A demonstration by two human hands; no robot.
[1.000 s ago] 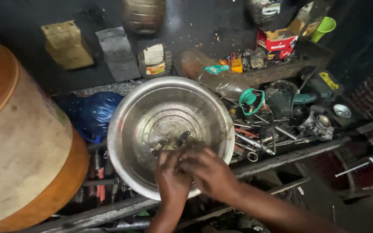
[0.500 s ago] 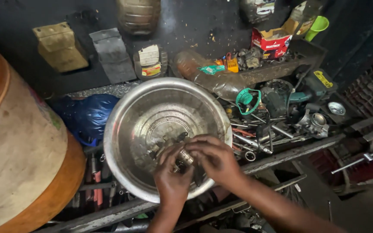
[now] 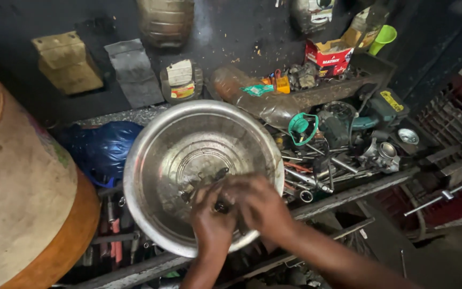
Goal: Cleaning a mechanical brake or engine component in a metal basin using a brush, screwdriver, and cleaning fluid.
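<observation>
At the far left stands a big drum with an orange-brown rim, and just beside it a blue plastic bag lies against the steel basin. Compared with one second ago, the basin fills more of the view and both hands sit a little lower over its near side. The left hand and the right hand are now pressed close together, touching, where half a second ago the fingers were more spread around a small pale piece. Between them a small dark metal part shows only a little, so both grips are narrow and closed on it. I judge the work on this part goes on inside the basin. To the right, the cluttered tabletop with a green reel and loose tools looks unchanged.
</observation>
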